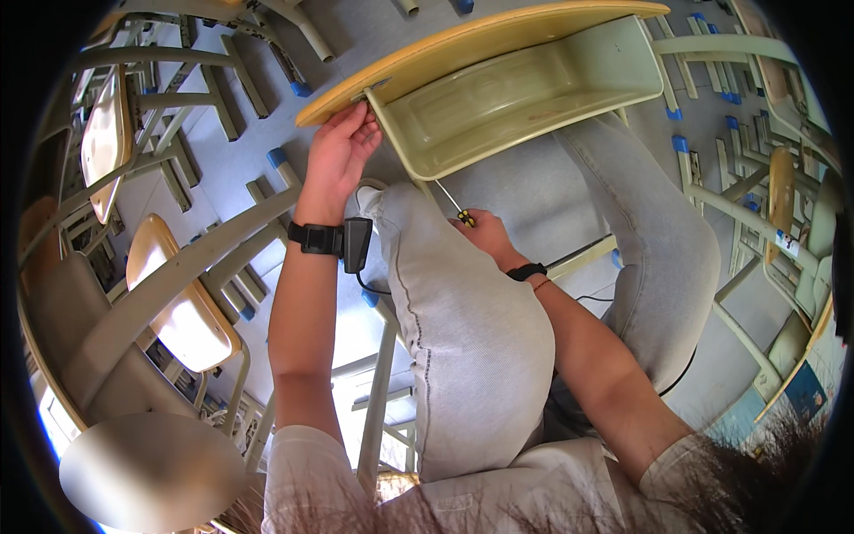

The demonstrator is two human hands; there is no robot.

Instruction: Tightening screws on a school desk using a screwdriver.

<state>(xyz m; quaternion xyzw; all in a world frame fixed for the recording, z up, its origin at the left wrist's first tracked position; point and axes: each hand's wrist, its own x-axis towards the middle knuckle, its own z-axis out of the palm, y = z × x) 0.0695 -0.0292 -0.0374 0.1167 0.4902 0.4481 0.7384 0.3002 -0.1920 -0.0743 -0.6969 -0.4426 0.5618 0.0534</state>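
A school desk with a wooden top [480, 44] and a pale green book compartment [485, 111] stands before me, the open side of its compartment facing me. My left hand [345, 147] is at the desk's left end, under the top's edge and beside the compartment's side wall. Its fingers are curled together there, and whatever they hold is hidden. Lower down, between my knees, my right hand [487, 236] grips a screwdriver [465, 217] with a yellow and black handle. The thin shaft points up and left toward the compartment's underside; its tip is hidden.
My legs in grey jeans [471, 338] straddle the area below the desk. Wooden chair seats [173, 289] and metal frames with blue feet crowd the left. More desk frames [743, 209] stand at the right. A black cable [369, 287] hangs from the device on my left wrist.
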